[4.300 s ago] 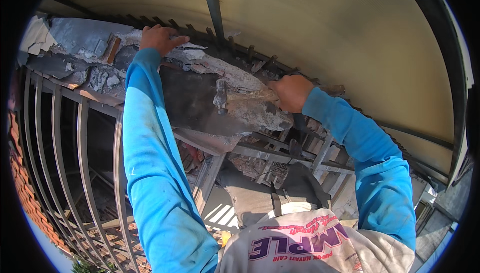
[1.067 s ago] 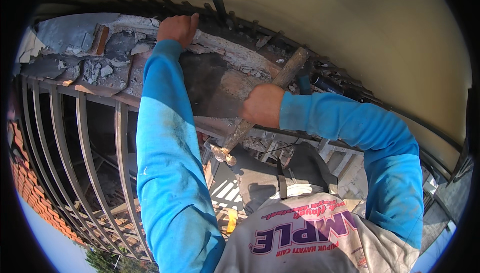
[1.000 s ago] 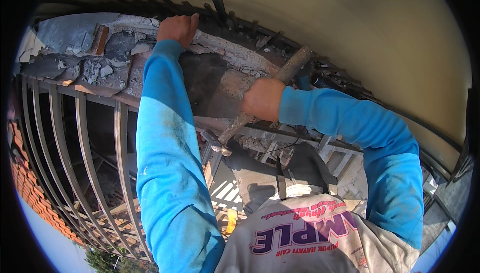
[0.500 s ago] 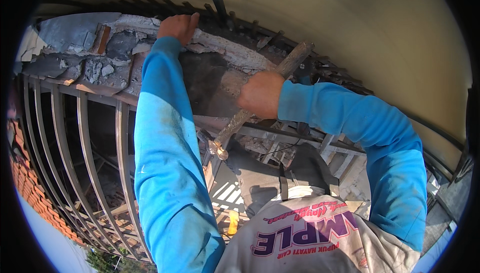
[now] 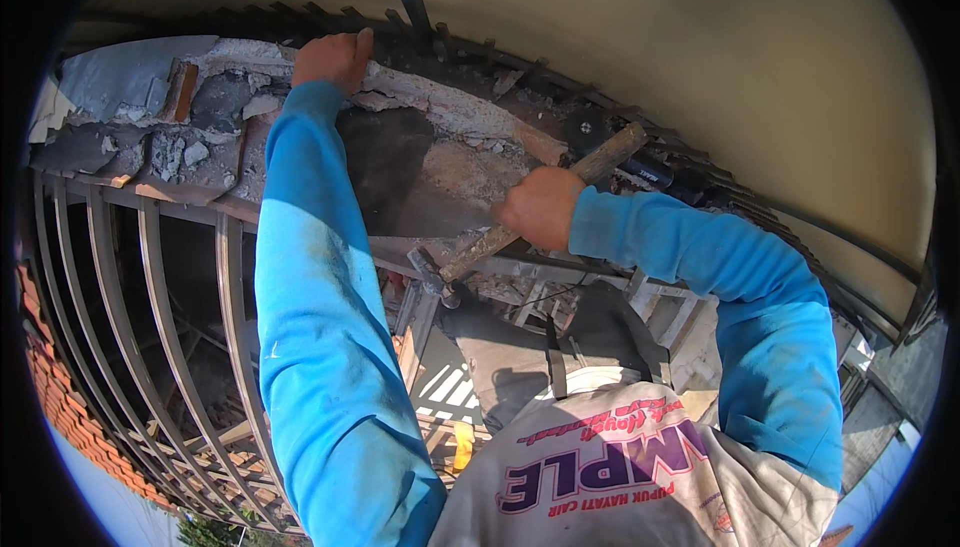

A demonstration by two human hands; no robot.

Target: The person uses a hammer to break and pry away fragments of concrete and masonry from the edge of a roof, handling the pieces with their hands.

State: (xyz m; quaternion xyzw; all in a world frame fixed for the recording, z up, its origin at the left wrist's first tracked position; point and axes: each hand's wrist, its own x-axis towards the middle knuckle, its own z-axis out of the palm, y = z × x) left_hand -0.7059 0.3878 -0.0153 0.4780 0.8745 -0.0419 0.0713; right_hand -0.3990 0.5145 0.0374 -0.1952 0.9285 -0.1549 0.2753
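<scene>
My right hand (image 5: 542,209) is closed around the rough wooden handle of a hammer (image 5: 478,252). The handle slants, its thick butt end pointing up and right. Its metal head hangs low on the left, near my body and the ledge's near edge. My left hand (image 5: 335,59) is curled over the far rim of a broken masonry ledge (image 5: 455,102), fingertips hidden behind it. Between my hands the ledge surface is chipped, showing a dark patch and reddish, dusty rubble.
A dark angle grinder (image 5: 650,169) lies beyond the right hand. A beige sheet wall (image 5: 720,57) curves along the far side. Broken slabs (image 5: 190,152) lie on the left. Metal bars (image 5: 165,267) drop below the ledge, with orange roof tiles (image 5: 80,417) further down.
The hammer and right hand have shifted, and the metal head now shows more clearly. My left hand keeps its place on the rim. The whole view has swung slightly, revealing more of the grinder.
</scene>
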